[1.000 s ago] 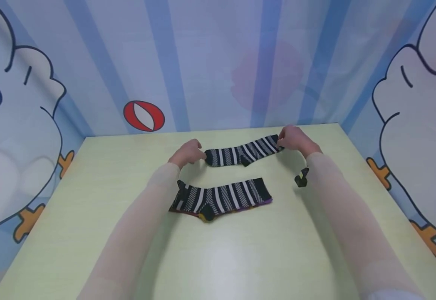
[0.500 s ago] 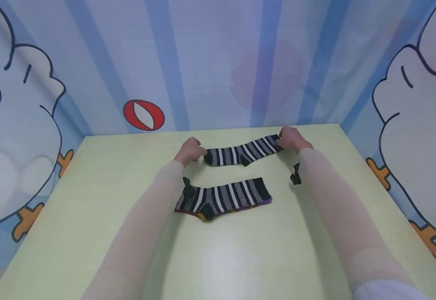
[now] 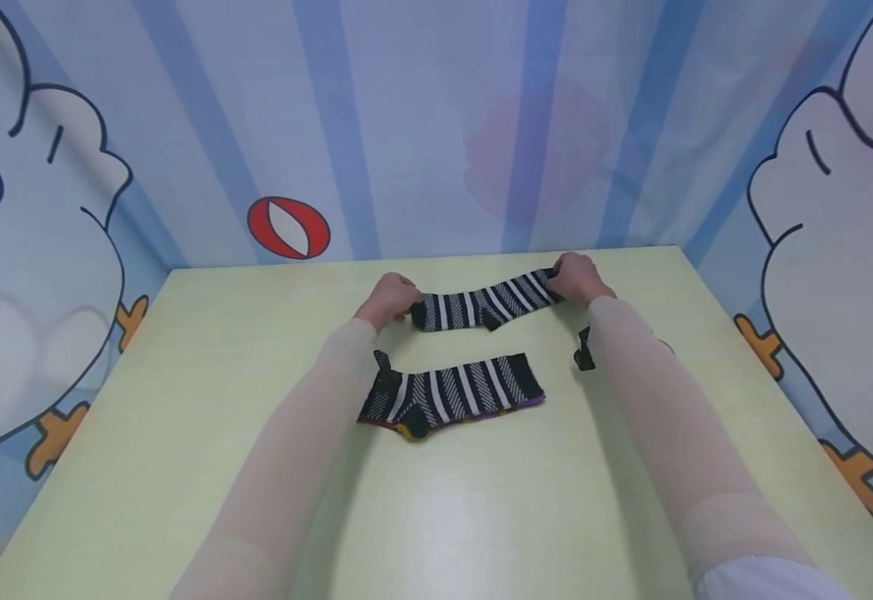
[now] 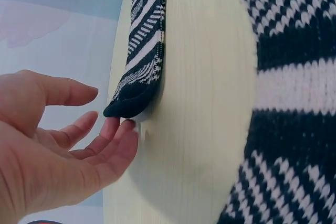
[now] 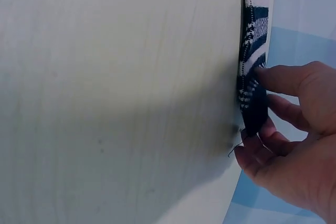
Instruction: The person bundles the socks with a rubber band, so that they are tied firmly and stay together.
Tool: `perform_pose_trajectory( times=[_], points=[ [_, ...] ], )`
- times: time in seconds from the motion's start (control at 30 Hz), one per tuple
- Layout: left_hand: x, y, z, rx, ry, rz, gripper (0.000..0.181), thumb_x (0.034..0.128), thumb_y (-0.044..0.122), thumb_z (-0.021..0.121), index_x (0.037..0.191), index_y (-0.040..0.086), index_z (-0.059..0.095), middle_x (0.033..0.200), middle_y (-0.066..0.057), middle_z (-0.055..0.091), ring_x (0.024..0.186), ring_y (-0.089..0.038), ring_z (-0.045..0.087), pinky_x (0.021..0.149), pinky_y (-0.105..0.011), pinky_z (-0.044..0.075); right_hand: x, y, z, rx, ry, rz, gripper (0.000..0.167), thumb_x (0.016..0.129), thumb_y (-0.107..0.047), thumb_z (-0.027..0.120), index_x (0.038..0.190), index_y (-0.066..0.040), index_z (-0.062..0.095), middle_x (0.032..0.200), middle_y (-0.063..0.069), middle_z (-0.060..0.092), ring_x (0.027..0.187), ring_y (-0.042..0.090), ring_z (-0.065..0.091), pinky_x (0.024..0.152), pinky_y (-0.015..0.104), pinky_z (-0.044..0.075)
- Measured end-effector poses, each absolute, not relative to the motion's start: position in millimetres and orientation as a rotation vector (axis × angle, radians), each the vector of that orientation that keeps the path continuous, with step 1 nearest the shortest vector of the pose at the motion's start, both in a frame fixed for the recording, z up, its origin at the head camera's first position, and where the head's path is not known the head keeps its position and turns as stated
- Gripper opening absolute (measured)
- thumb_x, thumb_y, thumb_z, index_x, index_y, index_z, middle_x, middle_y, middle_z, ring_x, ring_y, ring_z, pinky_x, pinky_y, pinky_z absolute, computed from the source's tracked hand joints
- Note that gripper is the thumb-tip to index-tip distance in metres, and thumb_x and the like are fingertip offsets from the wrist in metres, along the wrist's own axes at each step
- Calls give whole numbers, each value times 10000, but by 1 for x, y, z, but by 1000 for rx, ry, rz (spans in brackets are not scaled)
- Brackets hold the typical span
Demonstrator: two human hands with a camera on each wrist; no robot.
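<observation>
A black-and-white striped sock point(image 3: 474, 308) lies across the back of the table, toe to the left and cuff to the right. At its toe is my left hand point(image 3: 389, 298); in the left wrist view the fingertips point(image 4: 122, 129) touch the dark toe, while the thumb stands apart from it. My right hand point(image 3: 578, 278) is at the cuff end. In the right wrist view its thumb point(image 5: 278, 78) lies on the sock and the curled fingers grip the dark cuff edge. Nearer to me lies a sock stack point(image 3: 459, 392), striped black and white on top, with purple, yellow and reddish edges showing beneath.
Both socks lie on a pale yellow-green table point(image 3: 444, 508). A blue striped backdrop point(image 3: 436, 125) rises along its back edge, with cartoon figures at both sides. A small black wrist camera point(image 3: 585, 350) hangs under the right wrist; another point(image 3: 382, 363) is under the left.
Both forearms have shifted slightly inward. My left hand has come a little closer over the toe, and my right hand has moved slightly left on the cuff. The socks stay nearly still.
</observation>
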State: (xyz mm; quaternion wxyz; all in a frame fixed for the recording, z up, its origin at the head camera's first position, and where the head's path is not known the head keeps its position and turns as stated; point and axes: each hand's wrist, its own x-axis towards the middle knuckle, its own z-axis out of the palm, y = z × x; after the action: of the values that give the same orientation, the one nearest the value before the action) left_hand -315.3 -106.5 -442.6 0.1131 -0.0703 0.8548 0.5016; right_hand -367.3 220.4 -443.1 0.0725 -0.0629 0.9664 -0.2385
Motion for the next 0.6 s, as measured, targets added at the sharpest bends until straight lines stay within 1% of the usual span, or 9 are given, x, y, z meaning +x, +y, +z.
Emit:
perform_pose_trajectory(
  times=[0.07, 0.17, 0.27, 0.3, 0.37, 0.43, 0.5, 0.53, 0.6],
  points=[
    [-316, -105, -442, -218, 2498, 1483, 55, 956, 38, 548, 987, -5, 565, 956, -66, 515, 728, -157, 456, 726, -310, 469, -367, 221, -444, -193, 2901, -773, 439, 953, -91, 578, 1320, 145, 525, 1340, 318, 511, 1162, 425, 521, 996, 527, 438],
    [-316, -103, -443, -232, 2477, 1488, 254, 948, -9, 514, 1192, -48, 576, 1164, -129, 561, 846, -183, 518, 779, -310, 508, -367, 221, -447, -173, 2871, -878, 442, 929, -39, 581, 1337, 122, 523, 1436, 327, 405, 1244, 438, 450, 991, 511, 439],
    [-315, -101, -443, -226, 2445, 1506, 372, 934, -50, 501, 1302, -54, 559, 1307, -180, 554, 995, -232, 564, 852, -338, 526, -366, 221, -449, -144, 2850, -991, 426, 890, 24, 572, 1308, 99, 553, 1496, 339, 295, 1118, 385, 447, 843, 445, 460],
    [-315, -101, -443, -219, 2439, 1511, 386, 926, -63, 498, 1306, -53, 562, 1323, -188, 552, 1021, -244, 569, 858, -341, 524, -366, 221, -449, -137, 2849, -1021, 424, 878, 43, 564, 1300, 85, 567, 1507, 335, 285, 1020, 352, 460, 769, 412, 452],
    [-315, -101, -442, -200, 2437, 1523, 408, 907, -84, 498, 1307, -54, 574, 1338, -200, 550, 1045, -254, 574, 843, -330, 522, -365, 220, -447, -131, 2837, -1075, 424, 858, 74, 545, 1279, 75, 589, 1495, 323, 326, 959, 316, 448, 709, 369, 416],
    [-315, -101, -441, -177, 2437, 1542, 402, 894, -96, 502, 1282, -54, 598, 1331, -204, 554, 1016, -247, 573, 782, -307, 511, -363, 221, -443, -130, 2819, -1119, 418, 851, 87, 527, 1261, 67, 608, 1446, 288, 424, 936, 311, 477, 693, 359, 408],
    [-314, -102, -439, -154, 2443, 1553, 388, 884, -101, 511, 1252, -52, 622, 1317, -201, 561, 970, -227, 562, 720, -285, 488, -362, 221, -440, -136, 2809, -1141, 401, 865, 87, 509, 1249, 66, 622, 1390, 262, 498, 1014, 338, 532, 746, 378, 444],
    [-314, -102, -439, -144, 2441, 1562, 381, 881, -101, 515, 1240, -49, 632, 1311, -197, 564, 944, -216, 554, 700, -279, 480, -361, 222, -439, -138, 2801, -1150, 394, 877, 82, 498, 1249, 66, 624, 1376, 255, 514, 1130, 358, 516, 800, 393, 443],
    [-312, -103, -438, -131, 2419, 1590, 368, 884, -99, 518, 1225, -38, 643, 1300, -187, 560, 888, -213, 534, 684, -288, 473, -360, 222, -438, -141, 2800, -1155, 401, 888, 78, 466, 1255, 65, 629, 1382, 254, 516, 1234, 390, 487, 857, 422, 435]
  ],
)
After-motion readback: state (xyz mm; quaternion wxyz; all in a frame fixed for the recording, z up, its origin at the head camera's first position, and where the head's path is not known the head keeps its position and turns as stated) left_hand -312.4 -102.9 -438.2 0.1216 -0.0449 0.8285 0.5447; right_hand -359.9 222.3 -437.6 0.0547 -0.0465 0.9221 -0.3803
